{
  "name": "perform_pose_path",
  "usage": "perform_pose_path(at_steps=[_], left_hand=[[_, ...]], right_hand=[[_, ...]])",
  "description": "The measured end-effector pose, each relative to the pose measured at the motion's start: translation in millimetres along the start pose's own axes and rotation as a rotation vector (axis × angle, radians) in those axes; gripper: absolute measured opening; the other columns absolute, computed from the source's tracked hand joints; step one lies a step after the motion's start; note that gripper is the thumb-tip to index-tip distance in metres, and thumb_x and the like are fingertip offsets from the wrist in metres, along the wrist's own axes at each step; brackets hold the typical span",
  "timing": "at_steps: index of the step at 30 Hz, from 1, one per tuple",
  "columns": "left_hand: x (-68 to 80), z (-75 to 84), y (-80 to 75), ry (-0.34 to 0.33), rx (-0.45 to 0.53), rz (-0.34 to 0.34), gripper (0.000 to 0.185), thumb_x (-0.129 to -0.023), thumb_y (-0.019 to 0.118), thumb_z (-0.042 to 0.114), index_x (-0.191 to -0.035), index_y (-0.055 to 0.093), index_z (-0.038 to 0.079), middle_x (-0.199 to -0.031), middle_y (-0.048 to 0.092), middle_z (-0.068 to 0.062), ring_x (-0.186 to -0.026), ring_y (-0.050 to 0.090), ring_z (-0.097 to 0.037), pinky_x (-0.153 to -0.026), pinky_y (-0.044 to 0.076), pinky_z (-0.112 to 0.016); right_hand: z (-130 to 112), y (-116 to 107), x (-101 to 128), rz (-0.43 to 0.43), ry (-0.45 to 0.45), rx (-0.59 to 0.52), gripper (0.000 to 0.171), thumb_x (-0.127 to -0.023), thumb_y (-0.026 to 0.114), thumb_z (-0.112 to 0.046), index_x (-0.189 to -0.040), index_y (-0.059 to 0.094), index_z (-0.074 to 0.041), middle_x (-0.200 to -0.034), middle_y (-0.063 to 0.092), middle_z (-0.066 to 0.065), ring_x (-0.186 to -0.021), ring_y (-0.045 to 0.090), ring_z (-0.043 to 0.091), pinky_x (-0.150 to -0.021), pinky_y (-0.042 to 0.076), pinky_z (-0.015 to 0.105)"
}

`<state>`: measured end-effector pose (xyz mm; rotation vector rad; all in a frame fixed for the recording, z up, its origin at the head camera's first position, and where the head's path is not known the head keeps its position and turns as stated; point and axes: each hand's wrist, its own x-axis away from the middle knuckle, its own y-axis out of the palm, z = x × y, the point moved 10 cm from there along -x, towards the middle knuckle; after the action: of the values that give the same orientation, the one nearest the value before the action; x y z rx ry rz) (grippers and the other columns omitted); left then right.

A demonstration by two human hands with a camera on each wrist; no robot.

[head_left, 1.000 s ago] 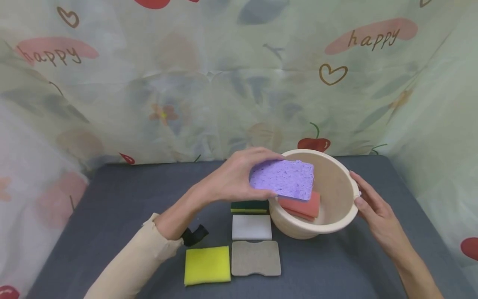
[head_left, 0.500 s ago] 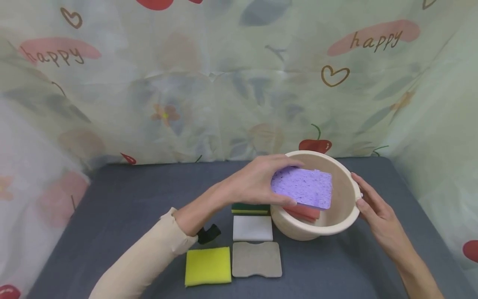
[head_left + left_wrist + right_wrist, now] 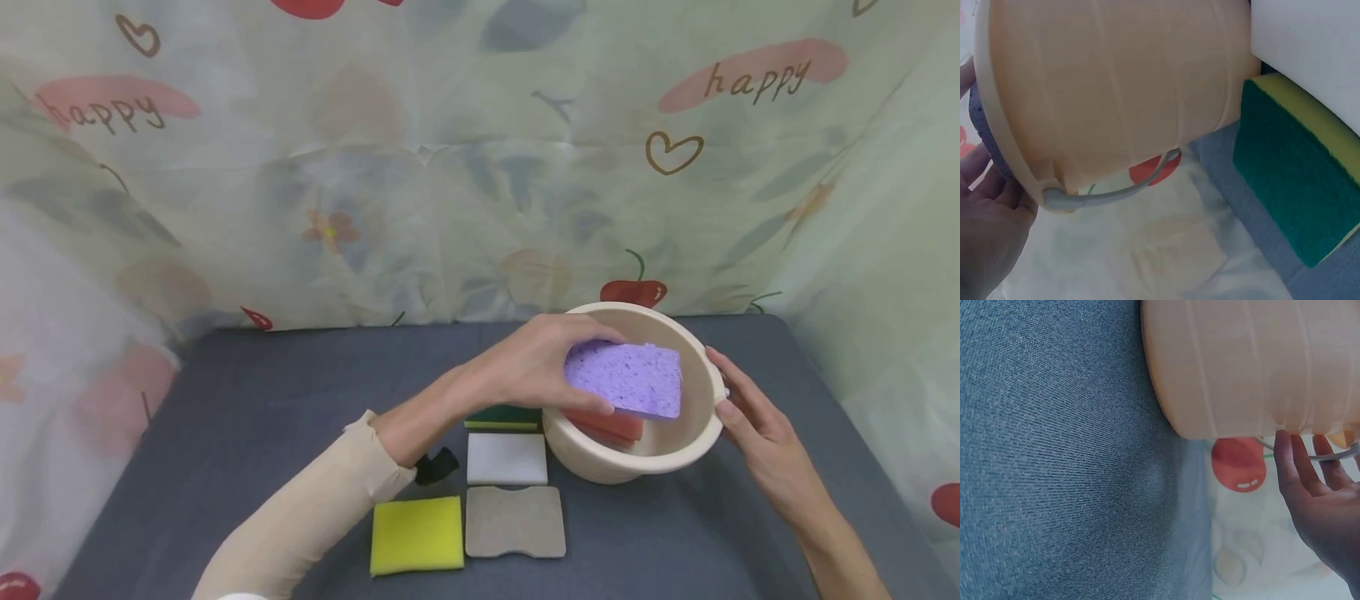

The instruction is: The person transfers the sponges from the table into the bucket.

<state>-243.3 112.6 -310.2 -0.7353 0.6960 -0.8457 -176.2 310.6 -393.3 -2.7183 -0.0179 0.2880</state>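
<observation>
In the head view my left hand (image 3: 543,362) pinches a purple sponge (image 3: 626,379) between thumb and fingers, within the mouth of a cream bucket (image 3: 678,460). Below it, partly hidden, a salmon-red sponge (image 3: 603,425) lies inside the bucket. My right hand (image 3: 761,429) holds the bucket's right rim, thumb near the edge and fingers along the outside. The right wrist view shows these fingers (image 3: 1297,465) against the bucket's wall (image 3: 1254,369). In the left wrist view the bucket largely covers the purple sponge (image 3: 988,134), and a grey handle (image 3: 1116,195) hangs beside the wall.
Left of the bucket lie a green-and-yellow scouring sponge (image 3: 502,417), a white sponge (image 3: 507,458), a grey sponge with notched sides (image 3: 515,522) and a yellow sponge (image 3: 417,535). They rest on a dark grey tabletop (image 3: 262,417). A printed curtain (image 3: 450,208) stands behind.
My left hand has carried the purple sponge rightward and slightly down, farther over the bucket's mouth. My right hand keeps its hold on the rim, and the bucket has hardly moved.
</observation>
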Motion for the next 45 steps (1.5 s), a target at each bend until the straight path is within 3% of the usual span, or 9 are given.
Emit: perform_pose_path(at_steps=[12, 25, 38, 45], left_hand=[[-4.2, -1.1, 12.6, -0.005, -0.027, -0.035, 0.073, -0.075, 0.084, 0.05, -0.136, 0.059, 0.018, -0.129, 0.06, 0.008, -0.114, 0.05, 0.002, -0.094, 0.038, -0.015], [-4.0, -1.8, 22.4, -0.026, -0.075, -0.061, 0.074, -0.074, 0.084, 0.051, -0.136, 0.06, 0.019, -0.129, 0.059, 0.01, -0.114, 0.047, 0.004, -0.095, 0.034, -0.011], [-3.7, 3.4, 28.4, -0.007, -0.199, -0.07, 0.072, -0.073, 0.084, 0.054, -0.132, 0.062, 0.019, -0.126, 0.06, 0.009, -0.116, 0.049, 0.0, -0.097, 0.035, -0.012], [-1.3, 2.3, 26.7, -0.012, -0.169, -0.092, 0.069, -0.078, 0.08, 0.053, -0.135, 0.061, 0.018, -0.129, 0.059, 0.006, -0.119, 0.05, -0.001, -0.1, 0.036, -0.015]], right_hand=[[1, 1, 0, 0.002, 0.008, 0.017, 0.059, -0.106, 0.045, -0.008, -0.159, 0.026, -0.022, -0.156, 0.035, -0.004, -0.121, 0.047, -0.004, -0.086, 0.045, 0.01], [-1, 2, 2, 0.006, -0.019, -0.063, 0.057, -0.105, 0.044, -0.003, -0.158, 0.029, -0.017, -0.154, 0.037, -0.007, -0.123, 0.047, -0.002, -0.087, 0.046, 0.011], [-3, -1, 3, 0.021, -0.027, -0.071, 0.056, -0.105, 0.044, -0.003, -0.158, 0.03, -0.016, -0.152, 0.04, -0.009, -0.122, 0.049, -0.002, -0.086, 0.046, 0.011], [-3, 1, 3, 0.009, -0.042, -0.127, 0.055, -0.105, 0.042, 0.0, -0.157, 0.03, -0.012, -0.15, 0.042, -0.01, -0.121, 0.051, 0.0, -0.088, 0.046, 0.012]])
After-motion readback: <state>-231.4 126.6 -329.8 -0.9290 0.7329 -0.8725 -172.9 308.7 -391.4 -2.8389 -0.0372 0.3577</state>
